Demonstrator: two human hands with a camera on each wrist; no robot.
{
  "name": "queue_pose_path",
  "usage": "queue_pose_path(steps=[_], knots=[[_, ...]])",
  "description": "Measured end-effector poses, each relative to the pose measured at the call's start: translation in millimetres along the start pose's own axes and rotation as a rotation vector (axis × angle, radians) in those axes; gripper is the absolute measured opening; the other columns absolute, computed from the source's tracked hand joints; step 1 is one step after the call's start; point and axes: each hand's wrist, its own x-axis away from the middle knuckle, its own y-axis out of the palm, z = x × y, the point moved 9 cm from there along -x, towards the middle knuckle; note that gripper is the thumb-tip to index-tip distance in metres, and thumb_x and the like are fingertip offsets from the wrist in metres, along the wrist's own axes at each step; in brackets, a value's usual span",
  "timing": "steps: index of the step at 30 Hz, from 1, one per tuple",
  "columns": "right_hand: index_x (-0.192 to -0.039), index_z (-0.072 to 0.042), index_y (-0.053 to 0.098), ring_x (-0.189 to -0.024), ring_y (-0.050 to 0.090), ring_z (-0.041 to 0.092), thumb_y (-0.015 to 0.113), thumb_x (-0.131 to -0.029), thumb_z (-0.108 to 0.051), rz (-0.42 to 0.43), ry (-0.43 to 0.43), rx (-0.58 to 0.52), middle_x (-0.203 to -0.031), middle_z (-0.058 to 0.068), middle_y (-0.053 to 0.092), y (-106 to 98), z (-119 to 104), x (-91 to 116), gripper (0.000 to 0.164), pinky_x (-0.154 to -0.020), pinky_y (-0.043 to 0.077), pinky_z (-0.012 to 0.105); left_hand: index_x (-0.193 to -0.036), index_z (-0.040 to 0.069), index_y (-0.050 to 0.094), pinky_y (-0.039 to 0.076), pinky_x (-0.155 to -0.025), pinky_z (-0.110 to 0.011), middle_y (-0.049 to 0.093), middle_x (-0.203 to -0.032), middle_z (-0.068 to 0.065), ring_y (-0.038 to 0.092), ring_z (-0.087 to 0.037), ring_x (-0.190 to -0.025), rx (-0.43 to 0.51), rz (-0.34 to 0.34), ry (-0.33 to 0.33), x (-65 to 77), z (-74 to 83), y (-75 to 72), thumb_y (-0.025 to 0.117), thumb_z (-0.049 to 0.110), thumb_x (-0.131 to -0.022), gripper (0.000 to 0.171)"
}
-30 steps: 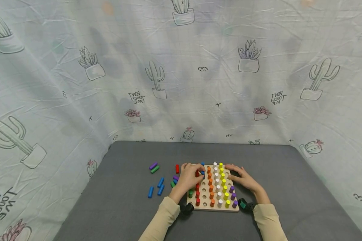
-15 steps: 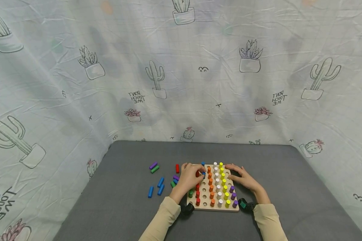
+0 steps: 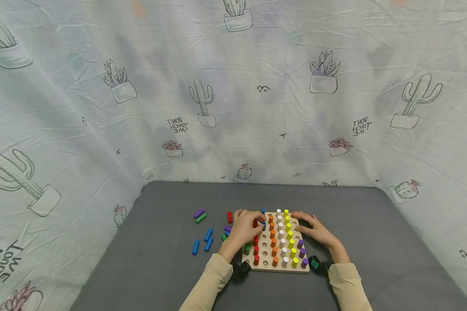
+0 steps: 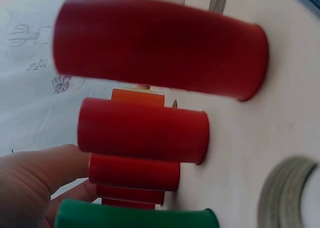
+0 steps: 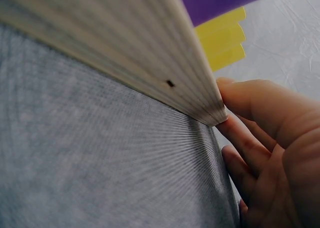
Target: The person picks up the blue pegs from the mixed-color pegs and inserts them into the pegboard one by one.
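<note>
On the grey table lies a wooden pegboard (image 3: 272, 270) with rows of coloured pegs. My left hand (image 3: 243, 226) reaches over its left side, thumb and index finger pinching a blue peg (image 3: 263, 226) near the far end of the column between red and orange. Another blue peg (image 3: 262, 211) stands just beyond it. In the left wrist view, red pegs (image 4: 142, 130) and a green peg (image 4: 135, 215) partly hide that hand. My right hand (image 3: 315, 230) holds the board's far right edge, its thumb at the top edge and fingers along the side in the right wrist view.
Left of the board lie loose pegs: several blue ones (image 3: 195, 247), a purple one (image 3: 199, 213), a green one (image 3: 200, 218) and a red one (image 3: 229, 217). More loose pegs lie by the left wrist. A patterned cloth (image 3: 233, 108) hangs behind the table.
The whole view has shifted slightly. Both hands keep their places on the board, the left with the blue peg between its fingers.
</note>
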Motion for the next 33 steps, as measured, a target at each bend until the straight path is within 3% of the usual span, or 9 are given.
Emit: queue_pose_path(steps=[14,33], knots=[[-0.134,-0.003,0.047,-0.135,0.012,0.049,0.058,-0.091,-0.015,-0.004,-0.004,-0.005,-0.14,0.025,0.038,1,1,2,0.045,-0.1,-0.014,0.066,-0.097,0.025,0.068,0.023,-0.103,-0.054,0.066,-0.085,0.014,0.053,-0.012,-0.089,-0.036,0.021,-0.016,4.1,-4.3,-10.2,0.067,0.023,-0.085,0.012],[-0.133,-0.002,0.047,-0.133,0.013,0.05,0.058,-0.091,-0.016,0.009,-0.012,0.006,-0.14,0.025,0.038,-1,-1,2,0.046,-0.099,-0.012,0.067,-0.098,0.024,0.068,0.023,-0.103,-0.056,0.068,-0.089,0.01,0.054,-0.014,-0.09,-0.051,0.073,-0.031,16.8,-26.1,-36.1,0.066,0.023,-0.086,0.012]])
